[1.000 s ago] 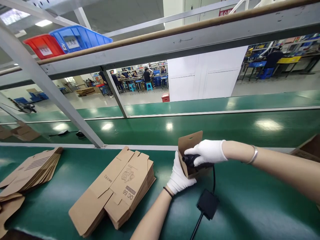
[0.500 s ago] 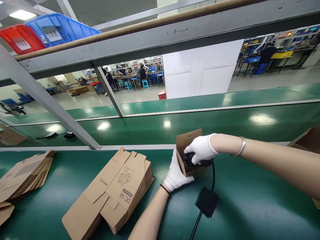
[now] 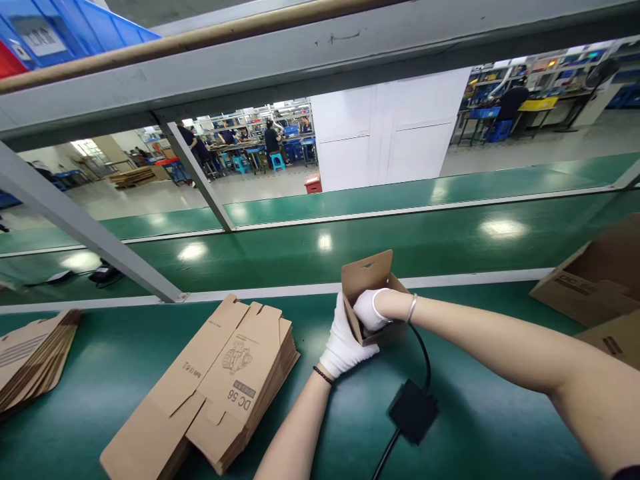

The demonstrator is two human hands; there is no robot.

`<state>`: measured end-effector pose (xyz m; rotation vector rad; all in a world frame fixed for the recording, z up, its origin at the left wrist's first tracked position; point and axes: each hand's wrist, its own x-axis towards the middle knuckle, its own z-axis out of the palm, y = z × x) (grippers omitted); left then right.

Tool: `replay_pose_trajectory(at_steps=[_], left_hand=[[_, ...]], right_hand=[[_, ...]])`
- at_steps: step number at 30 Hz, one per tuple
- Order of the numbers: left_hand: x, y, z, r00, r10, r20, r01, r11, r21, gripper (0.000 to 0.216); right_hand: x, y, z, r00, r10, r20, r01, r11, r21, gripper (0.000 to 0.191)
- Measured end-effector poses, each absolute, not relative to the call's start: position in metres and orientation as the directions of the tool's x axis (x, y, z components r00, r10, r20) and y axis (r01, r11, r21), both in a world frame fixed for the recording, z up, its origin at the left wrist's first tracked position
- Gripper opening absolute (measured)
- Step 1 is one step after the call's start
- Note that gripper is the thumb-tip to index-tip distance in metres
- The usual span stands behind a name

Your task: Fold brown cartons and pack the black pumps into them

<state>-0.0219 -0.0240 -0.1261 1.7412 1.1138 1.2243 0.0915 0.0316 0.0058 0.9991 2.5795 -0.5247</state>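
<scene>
A small brown cardboard box (image 3: 367,275) stands open on the green work surface, its flap raised. Wrapped around its left side and near edge, my left hand (image 3: 345,343) in a white glove steadies it. My right hand (image 3: 371,311), also gloved, is down inside the box, so its fingers and whatever they hold are hidden. From the box's right side a black cable (image 3: 424,350) comes out and runs to a square black block (image 3: 413,411) lying on the surface. More cable leads from the block toward the near edge.
Flattened cartons (image 3: 235,373) printed "DC 56" lie stacked left of my hands, with another carton stack (image 3: 37,360) farther left. Larger open cardboard boxes (image 3: 585,287) stand at right. Metal posts (image 3: 195,173) hold an overhead beam. People sit at distant benches.
My right hand has gone deeper into the box, and the black object it was holding is out of sight. The view has shifted slightly, bringing more of the boxes at right into sight.
</scene>
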Motion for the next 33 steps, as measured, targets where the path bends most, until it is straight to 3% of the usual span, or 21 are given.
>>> replay_pose_trajectory(at_steps=[3, 6, 9, 10, 12, 13, 15, 17, 19, 21, 23, 25, 27, 29, 31, 33], left_hand=[[-0.02, -0.023, -0.124, 0.157, 0.944, 0.29, 0.295, -0.325, 0.899, 0.127], [-0.025, -0.04, -0.12, 0.02, 0.987, 0.158, 0.419, -0.152, 0.895, 0.126], [-0.028, -0.084, -0.115, -0.106, 0.994, 0.039, 0.524, 0.023, 0.851, 0.095], [-0.025, -0.102, -0.113, -0.063, 0.997, 0.046, 0.562, -0.002, 0.827, 0.08], [-0.011, -0.134, -0.111, 0.133, 0.988, 0.074, 0.657, -0.144, 0.74, 0.067], [0.0, -0.146, -0.112, 0.206, 0.977, 0.06, 0.703, -0.19, 0.685, 0.076], [0.022, -0.158, -0.114, 0.264, 0.964, -0.017, 0.77, -0.201, 0.605, 0.093], [0.038, -0.155, -0.115, 0.26, 0.963, -0.069, 0.767, -0.163, 0.62, 0.092], [0.043, -0.147, -0.111, 0.305, 0.946, -0.109, 0.591, -0.099, 0.8, 0.086], [0.042, -0.139, -0.104, 0.428, 0.893, -0.139, 0.174, 0.07, 0.982, 0.078], [0.041, -0.135, -0.098, 0.519, 0.844, -0.136, -0.243, 0.298, 0.923, 0.069], [0.042, -0.135, -0.096, 0.498, 0.856, -0.142, -0.413, 0.377, 0.829, 0.064], [0.042, -0.135, -0.096, 0.425, 0.893, -0.144, -0.259, 0.273, 0.926, 0.062], [0.038, -0.132, -0.089, 0.376, 0.921, -0.102, 0.065, 0.084, 0.994, 0.066], [0.029, -0.122, -0.07, 0.342, 0.939, -0.023, 0.289, -0.082, 0.954, 0.064], [0.019, -0.106, -0.039, 0.335, 0.938, 0.084, 0.455, -0.239, 0.858, 0.049]], right_hand=[[0.094, 0.026, 0.009, -0.634, 0.655, -0.412, 0.759, 0.628, -0.171, 0.029], [0.113, 0.008, 0.024, -0.576, 0.747, -0.332, 0.813, 0.566, -0.137, 0.031], [0.153, -0.024, 0.031, -0.48, 0.867, -0.135, 0.877, 0.47, -0.102, 0.039], [0.168, -0.037, 0.027, -0.418, 0.906, -0.07, 0.907, 0.411, -0.091, 0.043], [0.191, -0.06, 0.008, -0.336, 0.933, -0.129, 0.942, 0.331, -0.058, 0.048], [0.199, -0.071, -0.005, -0.319, 0.926, -0.201, 0.948, 0.306, -0.094, 0.049], [0.206, -0.09, -0.034, -0.38, 0.868, -0.319, 0.908, 0.284, -0.308, 0.047], [0.208, -0.103, -0.057, -0.421, 0.834, -0.356, 0.829, 0.195, -0.524, 0.05], [0.212, -0.113, -0.069, -0.44, 0.835, -0.33, 0.686, 0.076, -0.724, 0.056], [0.219, -0.12, -0.072, -0.426, 0.864, -0.27, 0.488, -0.032, -0.872, 0.063], [0.224, -0.124, -0.068, -0.389, 0.897, -0.212, 0.327, -0.08, -0.942, 0.068], [0.223, -0.124, -0.062, -0.37, 0.915, -0.163, 0.238, -0.076, -0.968, 0.064], [0.217, -0.121, -0.058, -0.411, 0.895, -0.171, 0.208, -0.091, -0.974, 0.056], [0.211, -0.117, -0.055, -0.507, 0.832, -0.227, 0.238, -0.118, -0.964, 0.045], [0.209, -0.113, -0.051, -0.539, 0.791, -0.289, 0.398, -0.064, -0.915, 0.029], [0.214, -0.111, -0.045, -0.432, 0.858, -0.28, 0.66, 0.089, -0.746, 0.017]])
